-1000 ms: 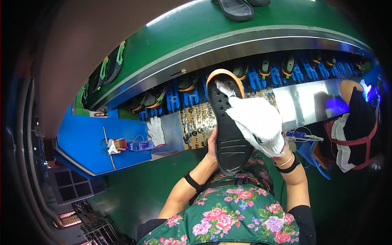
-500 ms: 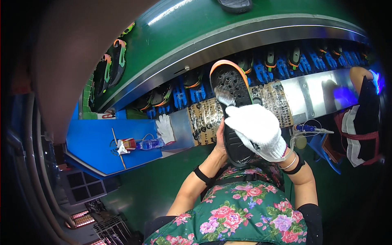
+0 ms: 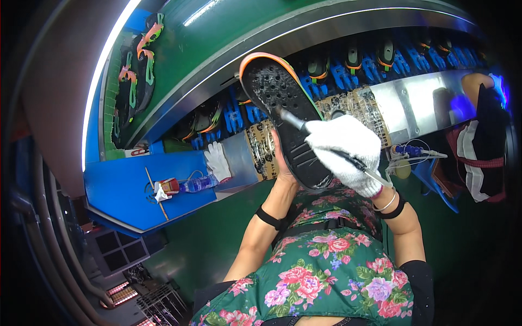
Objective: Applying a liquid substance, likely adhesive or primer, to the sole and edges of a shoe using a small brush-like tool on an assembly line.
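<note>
A black shoe sole (image 3: 272,89), pierced with small holes at its far end and edged in orange and green, is tilted up in front of me. My bare left hand (image 3: 283,163) grips it along the left edge, most of the fingers hidden behind. My right hand (image 3: 348,149), in a white knit glove, is closed round a brush (image 3: 293,120). The pale bristles touch the sole's face just below the holes, and the brush's rear end sticks out past my wrist.
Beyond the metal ledge (image 3: 429,106), several shoes sit among blue holders (image 3: 343,76). More shoes (image 3: 144,70) lie on the green surface at far left. The blue side table (image 3: 117,187) carries a plastic bottle (image 3: 198,183) and a white glove (image 3: 217,162). Another person's arm (image 3: 478,84) is at far right.
The sole's far end has swung left and the sole leans more. My right hand has turned, showing more of the brush, whose bristles have shifted slightly left. The view has moved a little.
</note>
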`<state>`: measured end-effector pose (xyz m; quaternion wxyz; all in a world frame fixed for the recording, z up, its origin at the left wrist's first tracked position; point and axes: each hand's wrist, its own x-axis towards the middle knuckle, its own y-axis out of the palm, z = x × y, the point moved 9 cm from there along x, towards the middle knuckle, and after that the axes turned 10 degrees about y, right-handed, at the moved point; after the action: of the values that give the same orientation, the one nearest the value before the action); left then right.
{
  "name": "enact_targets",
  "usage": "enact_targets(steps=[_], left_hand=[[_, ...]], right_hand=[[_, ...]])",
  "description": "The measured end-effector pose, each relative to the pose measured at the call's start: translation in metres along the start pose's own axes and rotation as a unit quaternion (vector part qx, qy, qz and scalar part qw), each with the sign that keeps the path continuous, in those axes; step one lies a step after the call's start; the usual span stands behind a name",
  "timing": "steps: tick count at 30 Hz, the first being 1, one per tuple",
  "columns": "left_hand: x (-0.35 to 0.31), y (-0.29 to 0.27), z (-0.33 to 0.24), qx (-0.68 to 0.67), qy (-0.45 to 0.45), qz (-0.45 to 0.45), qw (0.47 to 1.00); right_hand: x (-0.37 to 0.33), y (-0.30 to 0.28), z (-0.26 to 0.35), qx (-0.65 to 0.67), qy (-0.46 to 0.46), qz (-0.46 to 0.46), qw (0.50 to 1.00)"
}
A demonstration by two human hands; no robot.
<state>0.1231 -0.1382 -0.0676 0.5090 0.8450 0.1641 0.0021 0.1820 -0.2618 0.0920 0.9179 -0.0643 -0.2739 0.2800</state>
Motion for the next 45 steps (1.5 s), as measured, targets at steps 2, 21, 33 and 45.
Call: enact_targets(steps=[2, 21, 33, 45], left_hand=[[0.003, 0.004, -0.005, 0.050, 0.029, -0.043, 0.997], [0.027, 0.052, -0.015, -0.210, -0.008, 0.105, 0.972], [0.030, 0.065, -0.020, -0.251, -0.011, 0.178, 0.951], [0.044, 0.046, -0.024, -0.182, 0.007, 0.166, 0.969]], right_hand=[[-0.005, 0.002, 0.011, -0.051, -0.038, 0.003, 0.998], [-0.020, 0.014, -0.005, 0.068, 0.020, 0.010, 0.997], [-0.035, 0.015, 0.002, 0.005, -0.028, 0.008, 1.000], [-0.050, 0.029, -0.002, -0.008, -0.044, 0.093, 0.995]])
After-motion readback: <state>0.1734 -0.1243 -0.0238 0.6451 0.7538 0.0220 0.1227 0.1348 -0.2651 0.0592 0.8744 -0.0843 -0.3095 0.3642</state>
